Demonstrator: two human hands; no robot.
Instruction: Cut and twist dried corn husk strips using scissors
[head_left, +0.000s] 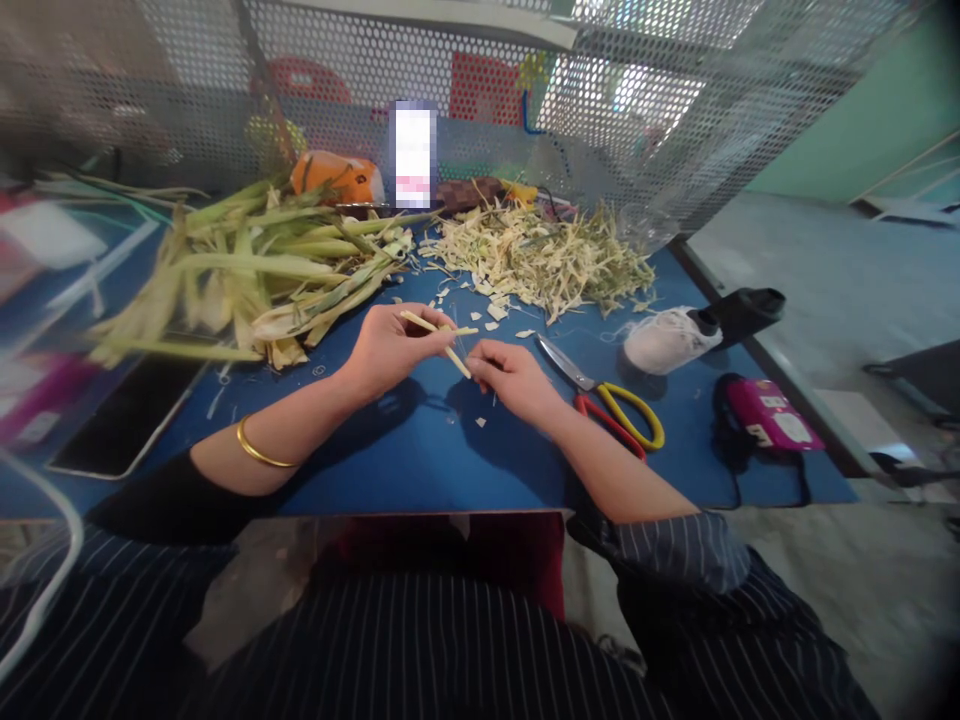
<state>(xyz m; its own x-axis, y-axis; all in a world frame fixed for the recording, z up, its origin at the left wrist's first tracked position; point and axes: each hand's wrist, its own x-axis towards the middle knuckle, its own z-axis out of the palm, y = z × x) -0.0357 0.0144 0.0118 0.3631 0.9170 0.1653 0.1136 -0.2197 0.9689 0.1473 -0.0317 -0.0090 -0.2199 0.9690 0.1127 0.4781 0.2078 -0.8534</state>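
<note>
Currently listed: left hand (401, 345), fingers pinching pale crossed strips (442, 335) above the blue table's (390, 460) middle; right hand (514, 380), fingertips pressed together at the strips' lower end. I log scissors (600, 390) to the right, husk pile (255, 260) far left.

Seated or standing, cannot tell; both bare forearms reach forward and angle inward. Bare left hand (390, 347), back largely uppermost, thumb stretched toward the right hand, index finger curved over in a pinch. Thin gold-coloured bangle (259, 447) round left forearm near wrist; black sleeve (176, 500) behind it. Bare right hand (514, 378) a little nearer the body, fingers curled inward, thumb against index. Dark pinstriped sleeve (682, 550) bunched on right forearm. Fingers of both hands close together; wrists well apart.
</note>
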